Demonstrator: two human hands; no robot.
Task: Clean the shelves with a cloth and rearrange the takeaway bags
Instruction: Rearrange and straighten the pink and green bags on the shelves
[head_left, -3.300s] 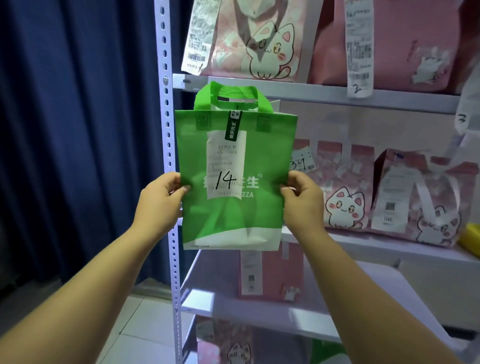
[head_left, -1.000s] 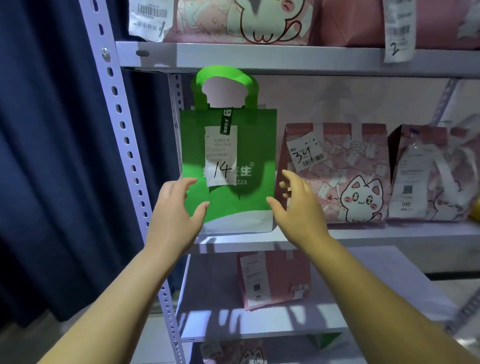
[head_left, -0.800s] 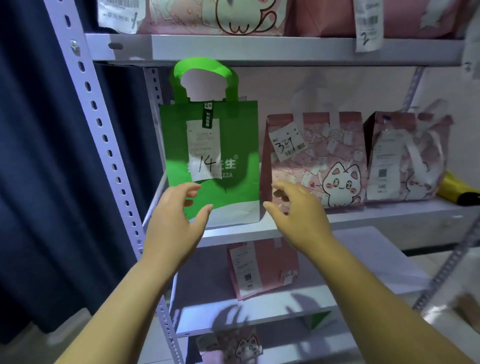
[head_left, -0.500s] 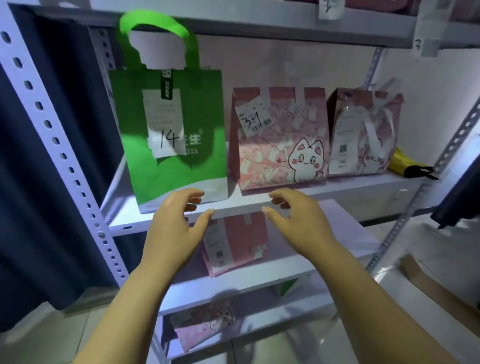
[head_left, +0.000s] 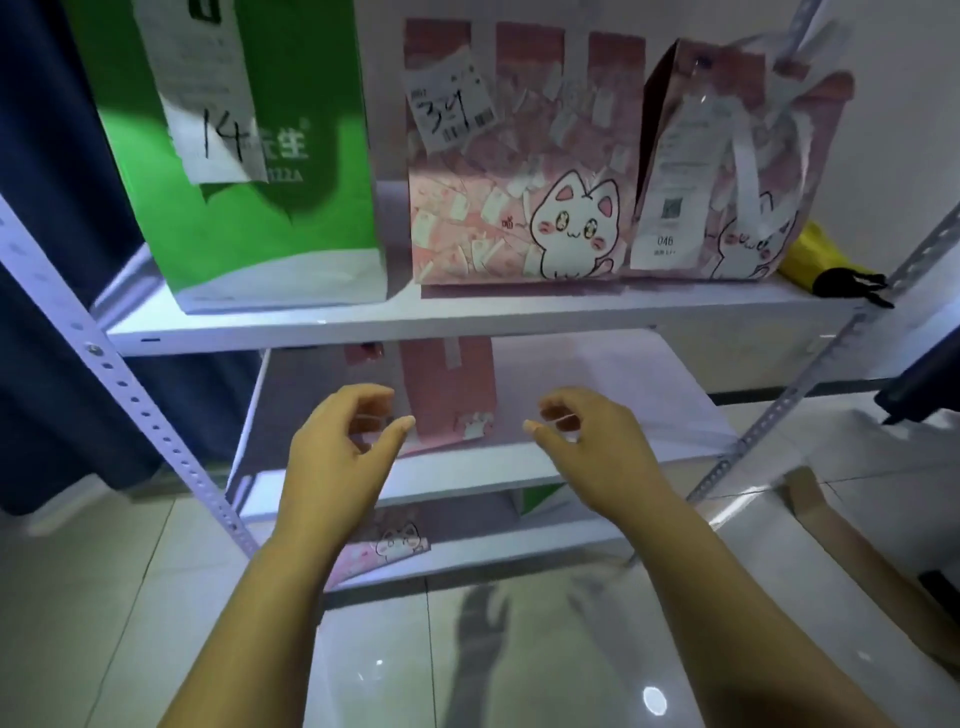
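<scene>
A green takeaway bag marked 14 stands at the left end of a white shelf. Beside it stand a pink cat-print bag tagged 34 and a second pink bag. One shelf lower stands a small pink bag. My left hand and my right hand hover in front of that lower shelf, either side of the small pink bag, fingers loosely curled, holding nothing. No cloth is in view.
A yellow object with a black clip lies at the right end of the upper shelf. Another cat-print bag lies on the lowest shelf. Perforated metal uprights frame the rack. Dark blue curtain at left, cardboard on the tiled floor at right.
Both hands let go of the green bag, which now stands on the shelf, and dropped to the lower shelf level. The view tilted downward and moved closer.
</scene>
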